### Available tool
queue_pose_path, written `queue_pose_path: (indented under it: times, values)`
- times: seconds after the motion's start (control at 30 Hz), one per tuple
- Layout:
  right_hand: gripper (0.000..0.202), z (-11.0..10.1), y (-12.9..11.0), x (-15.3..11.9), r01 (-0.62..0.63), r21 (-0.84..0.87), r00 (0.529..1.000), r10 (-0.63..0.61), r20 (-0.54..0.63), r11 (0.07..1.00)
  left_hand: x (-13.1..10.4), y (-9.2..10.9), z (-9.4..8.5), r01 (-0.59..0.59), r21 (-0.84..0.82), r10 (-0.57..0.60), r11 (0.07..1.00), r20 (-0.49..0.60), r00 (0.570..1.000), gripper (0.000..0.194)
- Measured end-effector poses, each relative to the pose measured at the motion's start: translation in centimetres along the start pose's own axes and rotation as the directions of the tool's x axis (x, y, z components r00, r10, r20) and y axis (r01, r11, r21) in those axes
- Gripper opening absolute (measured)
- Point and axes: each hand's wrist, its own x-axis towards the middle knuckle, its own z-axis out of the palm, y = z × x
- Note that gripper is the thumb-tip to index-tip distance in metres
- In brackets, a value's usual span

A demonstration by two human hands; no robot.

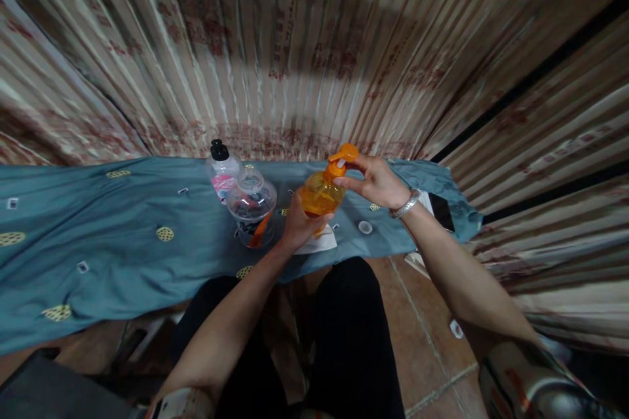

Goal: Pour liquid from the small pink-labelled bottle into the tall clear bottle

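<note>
My left hand point(301, 222) is wrapped round the body of an orange see-through pump bottle point(322, 193), which is tilted to the right over the cloth. At its neck, the thumb and fingers of my right hand point(376, 180) grip the orange pump head point(339, 163). Left of my left hand stands a clear plastic jar point(251, 206) with an open top and something orange showing low in it. Just behind the jar is a clear bottle point(221, 173) with a black cap and a pink label. Beneath my left hand lies a white paper point(319, 241).
A blue-green cloth point(132, 229) with pineapple prints covers the long surface. A small round white cap point(365, 227) and a dark phone point(441, 211) lie to the right. Pleated curtains point(295, 65) hang close behind. Tiled floor point(417, 314) shows below.
</note>
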Motion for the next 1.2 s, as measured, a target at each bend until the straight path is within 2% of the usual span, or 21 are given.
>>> queue_pose_path:
  times: [0.23,0.33,0.43,0.53,0.6,0.67,0.73,0.83,0.87,0.97,1.03,1.13,1.2]
  values:
    - [0.038,-0.3,0.4,0.5,-0.02,0.025,0.998,0.019,0.059,0.999,0.0,-0.2,-0.1,0.0,0.005,0.0,1.0,0.007,1.0,0.078]
    - [0.036,-0.1,0.1,0.3,-0.021,-0.024,0.999,0.022,0.038,0.999,0.0,-0.2,0.0,-0.002,0.006,0.002,1.0,0.005,1.0,0.077]
    - [0.039,1.0,-0.3,-0.1,-0.065,-0.16,0.993,0.049,-0.104,0.985,0.1,-0.3,0.1,-0.002,0.006,0.002,1.0,0.001,1.0,0.078]
    - [0.048,2.4,-0.4,-0.3,-0.158,-0.264,0.958,0.082,-0.276,0.952,0.2,-0.5,0.2,0.002,0.0,-0.002,1.0,-0.002,1.0,0.081]
    - [0.052,3.0,-0.4,-0.3,-0.189,-0.28,0.942,0.093,-0.324,0.941,0.2,-0.6,0.2,0.004,-0.005,-0.004,1.0,-0.001,1.0,0.081]
    - [0.057,2.9,-0.4,-0.3,-0.161,-0.245,0.951,0.084,-0.296,0.956,0.1,-0.6,0.2,0.003,-0.006,-0.003,1.0,0.004,1.0,0.079]
    - [0.06,2.4,-0.2,-0.4,-0.082,-0.163,0.98,0.049,-0.194,0.983,0.1,-0.6,0.1,0.002,-0.005,-0.002,1.0,0.009,1.0,0.078]
    - [0.052,2.0,0.0,-0.5,-0.014,-0.098,0.998,0.008,-0.067,0.995,0.1,-0.7,0.2,0.004,-0.003,-0.004,1.0,0.005,1.0,0.079]
    - [0.049,2.0,0.0,-0.5,-0.03,-0.123,0.996,0.02,-0.085,0.992,0.2,-0.7,0.2,0.006,-0.002,-0.006,1.0,0.003,1.0,0.08]
    - [0.049,2.6,0.0,-0.5,-0.139,-0.24,0.962,0.073,-0.264,0.961,0.2,-0.7,0.2,0.011,0.001,-0.011,1.0,0.001,1.0,0.081]
    - [0.054,2.8,-0.1,-0.6,-0.154,-0.251,0.949,0.072,-0.307,0.956,0.1,-0.6,0.1,0.011,0.005,-0.011,1.0,0.005,1.0,0.079]
    - [0.057,2.5,-0.3,-0.7,-0.052,-0.128,0.986,0.031,-0.163,0.99,0.0,-0.5,0.0,0.012,0.014,-0.012,1.0,0.005,1.0,0.078]
    - [0.052,2.3,-0.4,-0.8,-0.024,-0.06,0.996,0.019,-0.091,0.998,0.0,-0.4,0.0,0.013,0.015,-0.013,1.0,0.005,1.0,0.078]
